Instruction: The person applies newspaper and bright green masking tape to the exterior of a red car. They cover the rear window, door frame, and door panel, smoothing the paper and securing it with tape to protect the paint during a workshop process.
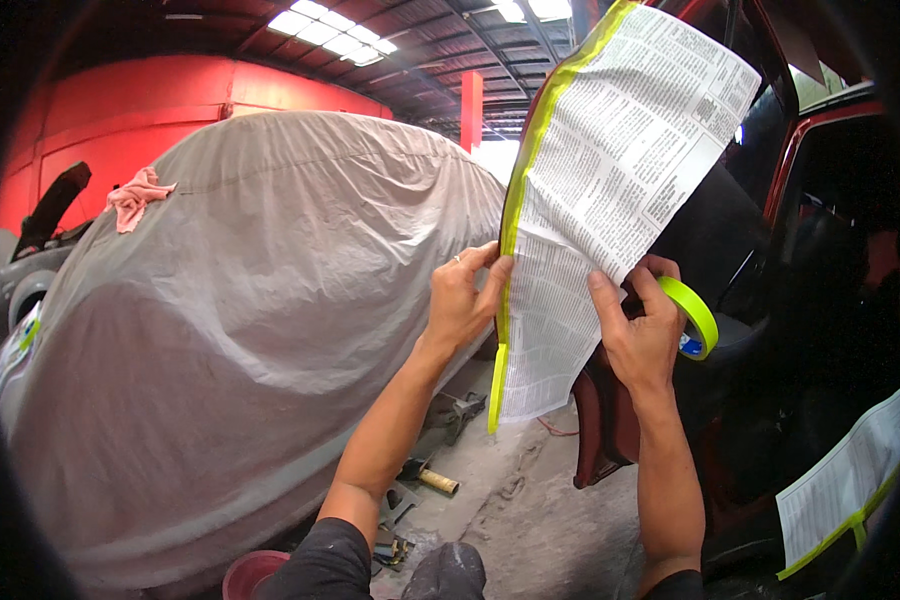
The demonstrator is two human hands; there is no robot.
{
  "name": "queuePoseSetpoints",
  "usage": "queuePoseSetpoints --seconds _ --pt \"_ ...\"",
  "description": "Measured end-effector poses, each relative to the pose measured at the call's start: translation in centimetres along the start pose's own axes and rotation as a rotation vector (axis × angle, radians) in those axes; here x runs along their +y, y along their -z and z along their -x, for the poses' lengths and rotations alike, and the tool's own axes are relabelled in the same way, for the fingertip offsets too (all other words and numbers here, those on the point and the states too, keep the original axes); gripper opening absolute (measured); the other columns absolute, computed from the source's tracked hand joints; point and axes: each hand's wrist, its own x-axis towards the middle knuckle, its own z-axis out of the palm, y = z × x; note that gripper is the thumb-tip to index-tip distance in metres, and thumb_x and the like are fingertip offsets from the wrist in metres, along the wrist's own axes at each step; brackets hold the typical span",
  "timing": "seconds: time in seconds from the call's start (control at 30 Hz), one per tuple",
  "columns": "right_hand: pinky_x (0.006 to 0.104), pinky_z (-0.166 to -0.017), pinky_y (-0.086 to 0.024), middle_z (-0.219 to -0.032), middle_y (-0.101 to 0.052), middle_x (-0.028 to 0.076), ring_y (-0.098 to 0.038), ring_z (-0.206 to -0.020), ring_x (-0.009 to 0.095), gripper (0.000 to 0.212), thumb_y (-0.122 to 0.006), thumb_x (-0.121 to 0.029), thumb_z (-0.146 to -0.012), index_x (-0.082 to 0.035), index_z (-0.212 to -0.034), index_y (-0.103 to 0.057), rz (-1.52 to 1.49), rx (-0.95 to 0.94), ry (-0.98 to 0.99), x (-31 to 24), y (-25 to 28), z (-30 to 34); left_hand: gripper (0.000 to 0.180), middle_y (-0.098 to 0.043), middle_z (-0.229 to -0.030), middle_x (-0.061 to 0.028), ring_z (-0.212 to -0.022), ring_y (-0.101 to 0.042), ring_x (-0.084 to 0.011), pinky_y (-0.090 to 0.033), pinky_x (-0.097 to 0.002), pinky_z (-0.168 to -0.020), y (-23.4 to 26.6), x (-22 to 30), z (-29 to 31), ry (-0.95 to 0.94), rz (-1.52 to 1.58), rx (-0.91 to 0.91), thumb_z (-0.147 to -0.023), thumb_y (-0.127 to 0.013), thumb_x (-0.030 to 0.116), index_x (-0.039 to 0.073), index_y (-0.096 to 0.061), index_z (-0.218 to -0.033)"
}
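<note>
Against a glossy dark-red car door point(600, 430), a person's left hand point(460, 295) pinches the neon-yellow tape strip point(511, 215) edging a printed white paper sheet point(635, 130), while the right hand point(642, 340), thumb on paper, holds a neon-yellow tape roll point(708, 318); gentle, even tension should limit creasing.

Cover point(300, 260): big grey sheet over a car-shaped bulk, fills the left side, creased, paler patches mid-panel.
Rag point(138, 200): pink, bunched, lying on the cover's upper left.
Wall point(130, 110): red, behind the cover.
Pillar point(471, 110): red, upright, past the cover's far end.
Roof point(430, 62): dark, ribbed — skylights point(332, 32) bright white.
Floor point(530, 500): grey, cracked, stained.
Cylinder point(438, 482): yellowish, on the floor near the cover's lower edge.
Tub point(253, 577): dark pink, bottom edge — partly cut off.
Cord point(558, 430): thin, reddish, on the floor.
</note>
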Motion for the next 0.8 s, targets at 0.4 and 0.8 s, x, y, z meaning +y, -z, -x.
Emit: queuePoseSetpoints --seconds 0.4,0.8 --pt "0.0435 -0.073 -0.045 -0.090 -0.062 0.013 -0.058 -0.088 0.030 0.027 -0.089 -0.020 -0.075 -0.004 -0.072 -0.068 0.305 0.318 0.199 3.7 -1.5 -1.6 0.020 -0.069 -0.105 -0.0161 -0.099 -0.065 -0.0326 -0.049 -0.0447 -0.089 -0.9 -1.2 -0.1 -0.217 -0.350 0.126 -0.093 -0.073 0.015 0.006 -0.071 -0.111" --pt "0.0369 -0.051 -0.049 -0.062 -0.057 0.007 -0.060 -0.050 0.026 0.059 -0.071 -0.012 -0.093 -0.005 -0.146 -0.044 0.155 0.240 0.078 3.1 4.5 0.7 0.061 -0.044 -0.159 -0.0148 -0.149 -0.037 -0.0374 -0.023 -0.0579 -0.123 -3.9 9.8 -10.0 -0.936 -0.490 -0.072 -0.094 -0.070 0.030 0.008 -0.051 -0.148"
